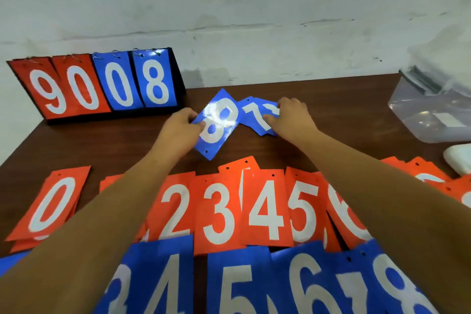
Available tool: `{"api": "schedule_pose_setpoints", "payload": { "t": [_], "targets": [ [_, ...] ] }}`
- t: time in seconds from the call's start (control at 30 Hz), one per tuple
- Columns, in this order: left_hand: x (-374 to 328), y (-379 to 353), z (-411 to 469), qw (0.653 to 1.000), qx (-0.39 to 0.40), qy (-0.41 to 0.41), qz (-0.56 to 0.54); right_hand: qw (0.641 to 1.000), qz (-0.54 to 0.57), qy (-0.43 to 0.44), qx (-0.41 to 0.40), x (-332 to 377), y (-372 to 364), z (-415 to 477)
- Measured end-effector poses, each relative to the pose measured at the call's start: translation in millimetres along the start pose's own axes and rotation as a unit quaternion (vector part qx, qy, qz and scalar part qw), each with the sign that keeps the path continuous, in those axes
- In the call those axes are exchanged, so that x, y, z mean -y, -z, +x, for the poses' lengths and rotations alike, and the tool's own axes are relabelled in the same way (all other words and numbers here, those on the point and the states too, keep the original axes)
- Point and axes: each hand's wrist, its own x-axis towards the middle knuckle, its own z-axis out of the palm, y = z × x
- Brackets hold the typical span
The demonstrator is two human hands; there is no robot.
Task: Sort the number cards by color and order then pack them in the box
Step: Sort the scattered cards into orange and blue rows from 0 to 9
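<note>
My left hand [182,126] pinches the left edge of a blue 8 card [219,125], which lies tilted near the middle of the brown table [107,145]. Just to its right, my right hand [290,116] grips a small pile of blue cards [256,116] with a 1 on top. A row of orange cards runs across the table nearer me: 0 [52,204], 2 [175,208], 3 [218,211], 4 [267,208], 5 [304,211]. Blue cards lie along the near edge, among them 4 [165,285], 5 [238,285], 6 [309,283] and 8 [397,285].
A flip scoreboard [102,84] showing 9 0 0 8 stands at the back left by the wall. A clear plastic box [433,109] sits at the back right, with a white object [458,158] in front of it. More orange cards [430,176] lie at the right.
</note>
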Motion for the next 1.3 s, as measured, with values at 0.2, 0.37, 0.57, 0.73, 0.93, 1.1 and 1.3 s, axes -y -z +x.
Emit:
{"api": "schedule_pose_setpoints", "payload": {
  "t": [0.2, 0.37, 0.57, 0.73, 0.93, 1.1, 1.3],
  "targets": [
    [1.2, 21.7, -33.9, 0.991, -0.005, 0.044, -0.128, 0.992, -0.027, -0.108, 0.051, 14.9, -10.6, 13.4],
    [1.0, 24.5, -57.2, 0.975, -0.006, 0.07, -0.209, 0.993, 0.067, -0.076, -0.062, 7.9, 1.6, 7.4],
    [-7.8, 36.8, -87.5, 0.964, -0.021, 0.075, -0.253, 0.897, 0.418, -0.118, -0.082, 24.5, 53.5, -47.2],
    [-15.6, 46.2, -139.1, 0.954, 0.009, 0.04, -0.297, 0.799, 0.589, -0.126, -0.009, 39.8, 76.9, -142.8],
    [-22.3, 57.6, -192.7, 0.964, 0.122, -0.03, -0.234, 0.791, 0.602, -0.104, 0.025, 32.8, 73.0, -227.4],
    [-30.4, 57.9, -219.6, 0.97, 0.142, -0.045, -0.19, 0.828, 0.555, -0.08, 0.025, 21.6, 66.0, -268.8],
    [-44.7, 18.8, -262.8, 0.892, 0.104, 0.049, -0.437, 0.727, 0.654, -0.193, -0.076, 17.3, 63.0, -306.6]
  ]
}}
